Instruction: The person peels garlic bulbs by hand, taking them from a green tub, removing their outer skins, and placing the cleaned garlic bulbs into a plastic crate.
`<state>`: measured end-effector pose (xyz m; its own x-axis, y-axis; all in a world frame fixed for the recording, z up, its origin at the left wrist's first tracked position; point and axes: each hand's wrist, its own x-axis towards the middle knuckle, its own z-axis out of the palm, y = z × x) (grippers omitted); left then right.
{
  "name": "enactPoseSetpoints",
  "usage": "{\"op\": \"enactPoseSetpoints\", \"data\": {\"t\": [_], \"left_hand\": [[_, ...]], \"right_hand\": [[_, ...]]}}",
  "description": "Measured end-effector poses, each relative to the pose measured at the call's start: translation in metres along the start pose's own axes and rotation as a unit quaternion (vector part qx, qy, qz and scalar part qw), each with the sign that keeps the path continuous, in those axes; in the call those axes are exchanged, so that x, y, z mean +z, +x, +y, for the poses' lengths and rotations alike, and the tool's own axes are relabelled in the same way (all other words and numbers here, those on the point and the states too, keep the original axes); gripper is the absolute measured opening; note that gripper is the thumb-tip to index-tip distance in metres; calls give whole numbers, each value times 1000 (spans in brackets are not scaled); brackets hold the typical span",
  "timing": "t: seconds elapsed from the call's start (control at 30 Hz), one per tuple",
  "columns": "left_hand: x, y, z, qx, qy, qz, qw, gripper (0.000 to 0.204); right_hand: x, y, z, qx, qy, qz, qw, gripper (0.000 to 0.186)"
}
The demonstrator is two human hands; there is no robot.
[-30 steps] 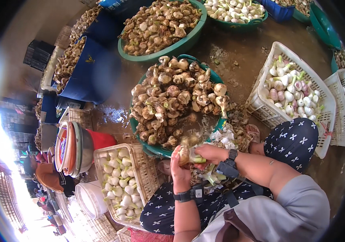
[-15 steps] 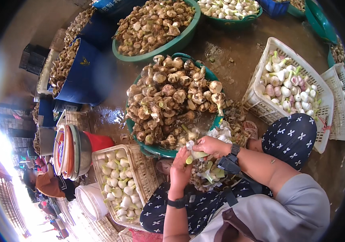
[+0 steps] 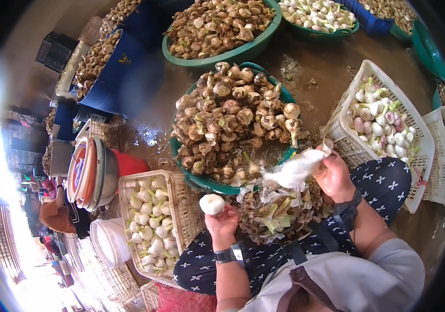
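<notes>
A clean white garlic bulb rests in my left hand, whose fingers curl round it from below, beside the crate on the left. My right hand is closed on a strip of white garlic skin, smeared by motion, which trails leftward over the near rim of the green tub. That green tub in front of me is heaped with brown, unpeeled garlic bulbs. Between my hands, a pile of stripped skins and leaves lies against the tub's near side.
Left of me stands a cream plastic crate of peeled garlic; a second crate of white and purplish bulbs is at right. Farther off are another green tub, a blue bin, stacked basins and a white bucket.
My hands, close together at the tub's near rim before, have moved apart. The left went left with the bulb; the right went right and up, pulling skin away. The view has shifted slightly.
</notes>
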<state>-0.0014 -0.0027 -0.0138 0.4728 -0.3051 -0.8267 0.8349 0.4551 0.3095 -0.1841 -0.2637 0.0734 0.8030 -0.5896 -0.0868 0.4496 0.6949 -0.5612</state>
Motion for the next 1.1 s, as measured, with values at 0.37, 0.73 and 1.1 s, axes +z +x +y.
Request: {"op": "enactPoseSetpoints", "data": {"t": [0.37,0.73,1.1], "left_hand": [[-10,-63,101,329,-298,-117,888,37],[56,6,-41,193,255,2,947,53],[51,-14,-30,147,411,-71,897,19]], "right_hand": [[-58,122,154,183,-575,1,797,52],[-7,84,198,122,-416,-47,900,60],[14,34,124,-80,-787,-411,453,17]]}}
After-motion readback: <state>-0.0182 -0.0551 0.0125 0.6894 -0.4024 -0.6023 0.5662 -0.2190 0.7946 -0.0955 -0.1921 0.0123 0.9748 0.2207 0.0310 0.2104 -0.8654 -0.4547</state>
